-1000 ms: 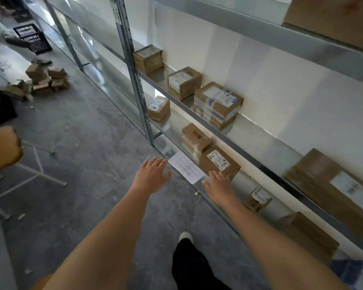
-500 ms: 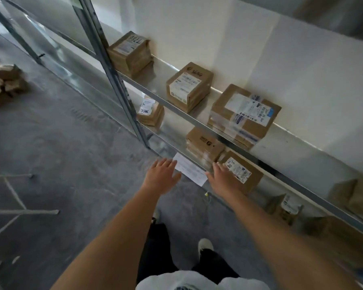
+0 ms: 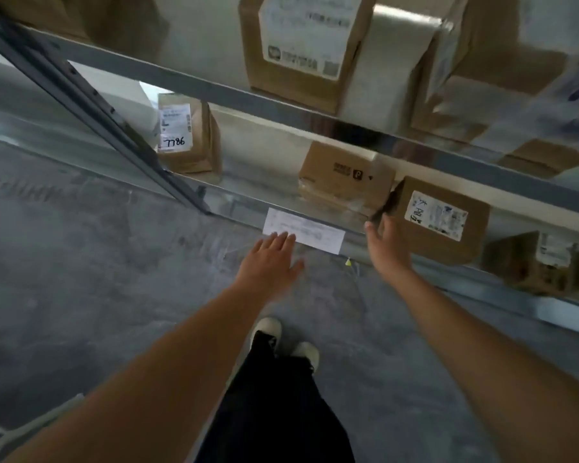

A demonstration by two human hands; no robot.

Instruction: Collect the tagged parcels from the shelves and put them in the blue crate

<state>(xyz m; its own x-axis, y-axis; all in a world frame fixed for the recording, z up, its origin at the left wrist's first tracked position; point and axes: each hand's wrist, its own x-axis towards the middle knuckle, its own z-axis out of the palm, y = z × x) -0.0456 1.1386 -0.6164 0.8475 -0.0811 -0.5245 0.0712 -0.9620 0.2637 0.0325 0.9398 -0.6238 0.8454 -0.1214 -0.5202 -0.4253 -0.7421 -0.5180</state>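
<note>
— Hands first? Left hand (image 3: 270, 259) flat, fingers spread, holding nothing, hovering over grey concrete floor (image 3: 81, 262) just short of white paper slip (image 3: 303, 230) stuck on the lower shelf rail.

— And the right? Right hand (image 3: 386, 248) nearer the goods: fingers straight, not yet curled, touching the left edge of brown cardboard parcel with white handwritten label (image 3: 438, 220) on grey metal lower shelf (image 3: 465, 275).

— Direction of reach? Parcel lying right of and beyond that hand, long side running along the shelf edge. Likely a right-hand pull, left to follow.

— Crate? Out of view.
</note>
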